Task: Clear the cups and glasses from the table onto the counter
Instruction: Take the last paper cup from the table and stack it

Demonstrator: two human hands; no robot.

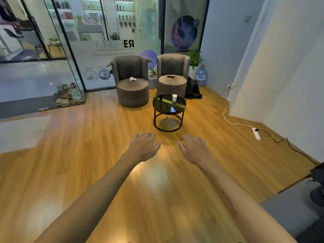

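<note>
1. My left hand and right hand reach out over the floor, fingers loose, holding nothing.
2. A white cup stands on the round table, well ahead.

Floor is warm honey-orange wood planks with visible grain, plus a grey mat in the right corner. Two armchairs in a taupe-grey fuzzy fabric. The little round table has a black metal frame and dark smoked glass top with a yellow-green stripe reflected across it. White paper cup on it. Walls are pale bluish white. White power strip with a white cord and a black cable. Water jug is clear blue with a red cap.
</note>
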